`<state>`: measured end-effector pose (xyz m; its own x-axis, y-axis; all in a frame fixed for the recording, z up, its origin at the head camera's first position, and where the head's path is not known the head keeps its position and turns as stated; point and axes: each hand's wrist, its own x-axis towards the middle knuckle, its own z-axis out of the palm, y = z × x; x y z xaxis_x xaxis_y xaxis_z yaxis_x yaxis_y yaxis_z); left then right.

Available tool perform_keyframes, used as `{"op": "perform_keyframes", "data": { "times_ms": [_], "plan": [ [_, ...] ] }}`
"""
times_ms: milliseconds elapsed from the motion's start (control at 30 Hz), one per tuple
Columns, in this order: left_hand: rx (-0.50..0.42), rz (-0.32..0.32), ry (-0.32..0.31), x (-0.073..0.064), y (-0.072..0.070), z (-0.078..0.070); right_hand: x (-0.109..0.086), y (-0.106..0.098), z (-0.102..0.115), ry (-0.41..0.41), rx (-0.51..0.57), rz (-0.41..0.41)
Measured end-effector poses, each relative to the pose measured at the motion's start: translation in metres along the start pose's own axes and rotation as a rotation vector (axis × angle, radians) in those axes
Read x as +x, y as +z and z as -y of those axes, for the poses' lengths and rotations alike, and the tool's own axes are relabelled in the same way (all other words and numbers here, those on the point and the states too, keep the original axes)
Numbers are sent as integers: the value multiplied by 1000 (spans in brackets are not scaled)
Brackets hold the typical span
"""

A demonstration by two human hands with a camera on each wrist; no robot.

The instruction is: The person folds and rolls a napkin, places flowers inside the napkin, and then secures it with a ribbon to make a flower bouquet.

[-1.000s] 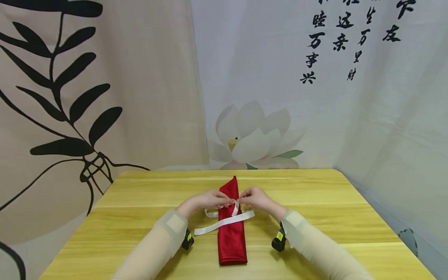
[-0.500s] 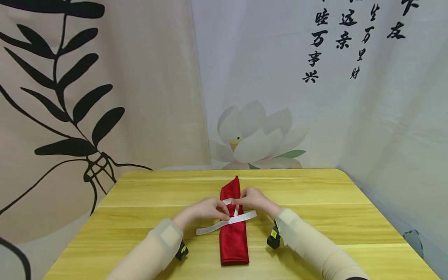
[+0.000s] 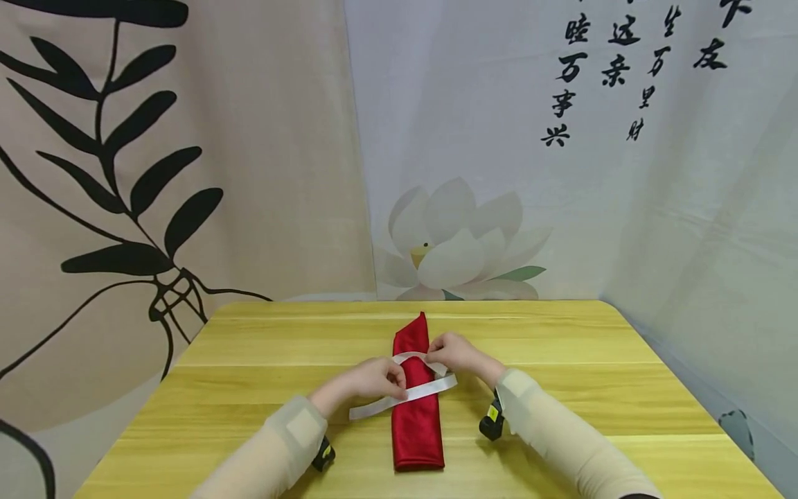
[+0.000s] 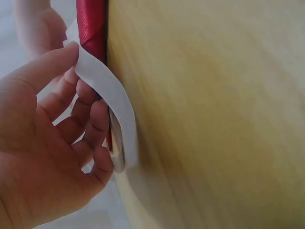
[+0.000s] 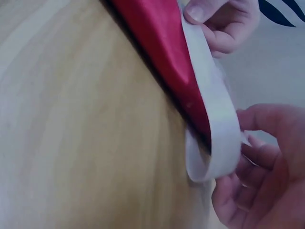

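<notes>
A long folded red satin cloth lies lengthwise on the table, with a slanted far end. White ribbon is looped round it, one strand crossing its front in the head view. My left hand pinches that crossing strand at the cloth's left side; in the left wrist view the thumb presses on the ribbon. Over the cloth's right edge, my right hand pinches the ribbon farther up. The right wrist view has the ribbon bending beside the fingers of that hand. Whether a knot lies there is hidden.
The yellow wooden table extends on both sides of the cloth. Behind it hangs a printed fabric backdrop with leaves, a lotus and writing. Small black devices sit under the wrists.
My left hand has shifted from the ribbon's upper loop to the strand nearer the front. The short ribbon part by my right hand has swung to the right.
</notes>
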<state>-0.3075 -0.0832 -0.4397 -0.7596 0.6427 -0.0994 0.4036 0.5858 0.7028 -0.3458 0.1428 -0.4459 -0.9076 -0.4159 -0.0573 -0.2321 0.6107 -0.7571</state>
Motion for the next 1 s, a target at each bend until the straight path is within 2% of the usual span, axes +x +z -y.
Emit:
{"op": "perform_keyframes", "data": {
  "times_ms": [233, 367, 467, 733, 1000],
  "plan": [
    [-109, -50, 30, 1, -11, 1, -3, -19, -10, 52, 92, -5],
    [-188, -65, 19, 0, -21, 1, -7, -30, -15, 61, 169, 30],
    [-218, -70, -3, -1, -28, 3, -10, -38, -18, 76, 187, 52],
    [-182, -124, -20, -6, -45, 11, -21, -55, -31, 82, 100, 88],
    [-123, -116, -18, -5, -53, 26, -29, -62, -42, 95, -18, 89]
  ]
}}
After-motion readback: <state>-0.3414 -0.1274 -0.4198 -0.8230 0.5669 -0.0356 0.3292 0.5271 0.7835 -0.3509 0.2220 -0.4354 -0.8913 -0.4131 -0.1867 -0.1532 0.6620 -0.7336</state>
